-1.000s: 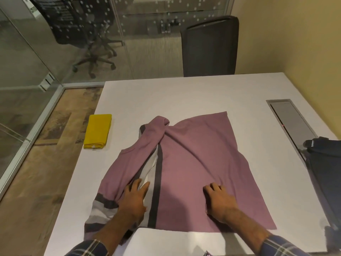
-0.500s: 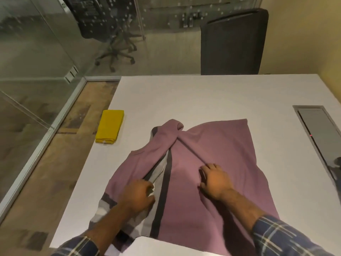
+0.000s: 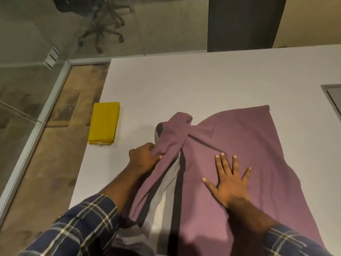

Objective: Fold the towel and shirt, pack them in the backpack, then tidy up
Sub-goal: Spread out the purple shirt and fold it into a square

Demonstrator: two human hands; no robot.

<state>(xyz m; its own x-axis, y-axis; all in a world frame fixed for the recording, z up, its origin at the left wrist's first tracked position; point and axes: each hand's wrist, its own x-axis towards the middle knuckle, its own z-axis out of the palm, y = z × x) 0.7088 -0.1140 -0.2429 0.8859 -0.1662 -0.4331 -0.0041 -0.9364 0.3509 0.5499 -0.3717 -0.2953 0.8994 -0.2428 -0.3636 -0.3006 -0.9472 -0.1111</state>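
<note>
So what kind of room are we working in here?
Probably an office meeting room: a white table, a glass partition with a wheeled office chair beyond it, and a dark chair at the table's far edge.

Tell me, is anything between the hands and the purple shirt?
No, nothing is. The left hand grips the shirt's left edge, and the right hand presses flat on it. The yellow towel lies apart.

We wear a long-sleeved plaid shirt, dark blue crossed with white and tan lines. Its left sleeve point(image 3: 81, 226) and right sleeve point(image 3: 291, 242) stop short of our bare forearms.
</note>
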